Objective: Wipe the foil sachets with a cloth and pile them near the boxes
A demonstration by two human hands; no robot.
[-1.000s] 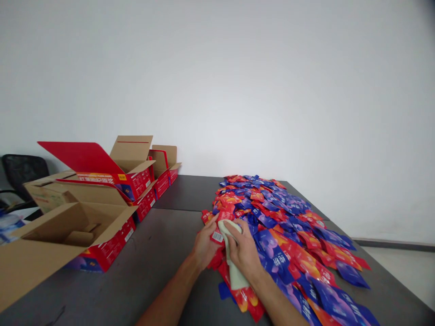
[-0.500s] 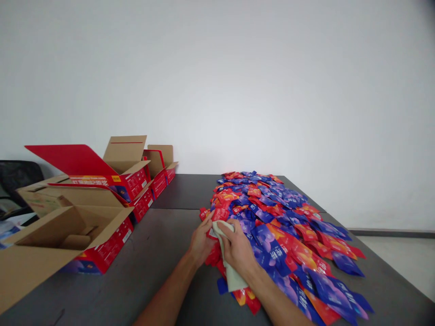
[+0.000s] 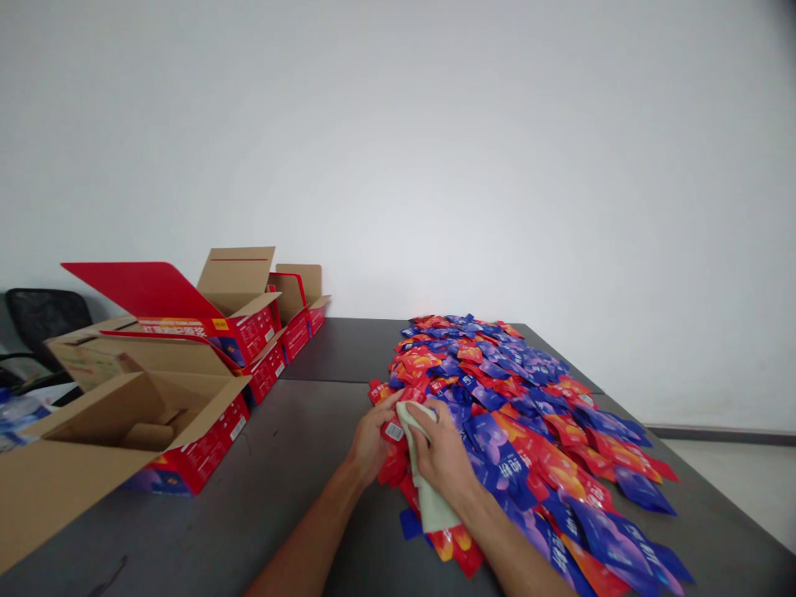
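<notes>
My left hand (image 3: 370,441) is closed on a red packet (image 3: 393,430) whose barcode label faces up. My right hand (image 3: 444,454) grips a folded pale green cloth (image 3: 436,507) and presses it against the packet's right side; the cloth's loose end hangs down below the fingers. Both hands are at the near left edge of a long pile of red and blue packets (image 3: 510,464). The cloth and right fingers hide part of the held packet.
On the left of the dark table (image 3: 298,464) stands an open carton (image 3: 205,439) with cardboard inside. Behind it are more open red cartons (image 3: 252,332). A black chair (image 3: 50,323) and a plastic bottle (image 3: 18,410) are at the far left. A white wall rises behind.
The view has shifted slightly, so the cartons appear a little further right. The barcode on the held packet shows more clearly. Both hands keep their hold on packet and cloth.
</notes>
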